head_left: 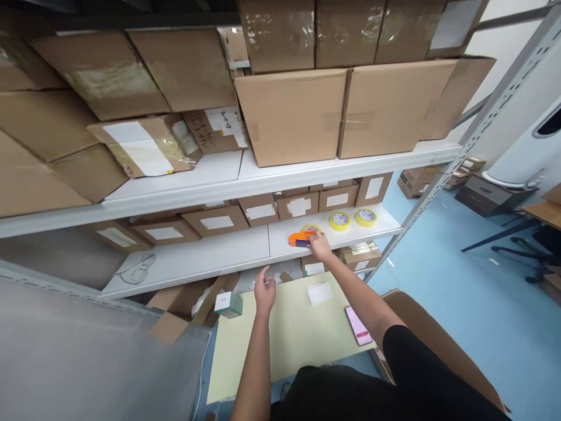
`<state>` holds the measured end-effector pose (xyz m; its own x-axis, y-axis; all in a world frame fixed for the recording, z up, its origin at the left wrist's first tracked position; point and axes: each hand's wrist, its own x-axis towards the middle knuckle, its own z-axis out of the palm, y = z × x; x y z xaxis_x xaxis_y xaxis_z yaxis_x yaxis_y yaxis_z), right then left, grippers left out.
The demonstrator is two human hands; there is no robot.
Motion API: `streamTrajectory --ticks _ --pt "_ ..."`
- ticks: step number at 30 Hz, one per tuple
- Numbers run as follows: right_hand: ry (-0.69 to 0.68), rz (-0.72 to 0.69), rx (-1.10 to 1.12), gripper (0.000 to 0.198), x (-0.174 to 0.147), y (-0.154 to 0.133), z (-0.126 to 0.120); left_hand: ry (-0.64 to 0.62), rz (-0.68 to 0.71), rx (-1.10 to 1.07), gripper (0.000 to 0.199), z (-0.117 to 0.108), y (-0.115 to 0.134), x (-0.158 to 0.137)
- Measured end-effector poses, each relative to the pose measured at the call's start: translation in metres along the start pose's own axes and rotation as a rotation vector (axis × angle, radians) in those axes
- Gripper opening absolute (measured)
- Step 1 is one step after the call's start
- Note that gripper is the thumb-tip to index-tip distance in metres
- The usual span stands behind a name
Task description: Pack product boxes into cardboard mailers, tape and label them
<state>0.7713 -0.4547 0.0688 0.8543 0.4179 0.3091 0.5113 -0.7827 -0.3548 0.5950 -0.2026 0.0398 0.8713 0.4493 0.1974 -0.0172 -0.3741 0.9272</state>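
My right hand (319, 245) reaches to the middle shelf, its fingers closed around the right end of an orange and dark-blue hand tool (298, 238). The tool's exact kind is hard to make out. Just behind it lies a partly hidden roll of yellow tape (311, 227). Two more yellow tape rolls, one nearer (339, 221) and one farther right (366, 217), lie flat on the shelf. My left hand (265, 290) hovers over the far edge of the pale table (289, 345), empty, with its fingers loosely apart.
A green and white small box (228, 304) stands at the table's left corner. A white card (319, 293) and a phone (358, 325) lie to the right. Glasses (137, 270) rest on the middle shelf (232, 251). Cardboard boxes (291, 120) fill the upper shelf; an open carton (193, 304) sits below.
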Motion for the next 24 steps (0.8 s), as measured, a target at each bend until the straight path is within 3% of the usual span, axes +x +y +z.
streamTrajectory --ticks 6,10,14,19,24 --pt "0.056 0.007 -0.115 0.024 -0.079 -0.044 0.005 -0.028 -0.057 -0.057 0.050 -0.024 -0.008 -0.018" --pt "0.040 0.018 -0.131 0.019 -0.140 -0.076 0.037 -0.025 -0.075 -0.079 0.047 -0.047 -0.023 -0.034" --pt "-0.059 0.133 -0.123 0.017 -0.203 -0.095 0.080 -0.036 -0.144 -0.087 0.047 -0.068 -0.045 -0.054" --pt "-0.256 0.348 -0.079 0.020 -0.286 -0.089 0.129 -0.054 -0.227 -0.061 0.047 -0.091 -0.063 -0.084" --pt "-0.329 0.608 -0.010 0.026 -0.343 -0.052 0.157 -0.006 -0.268 -0.024 0.043 -0.103 -0.061 -0.114"
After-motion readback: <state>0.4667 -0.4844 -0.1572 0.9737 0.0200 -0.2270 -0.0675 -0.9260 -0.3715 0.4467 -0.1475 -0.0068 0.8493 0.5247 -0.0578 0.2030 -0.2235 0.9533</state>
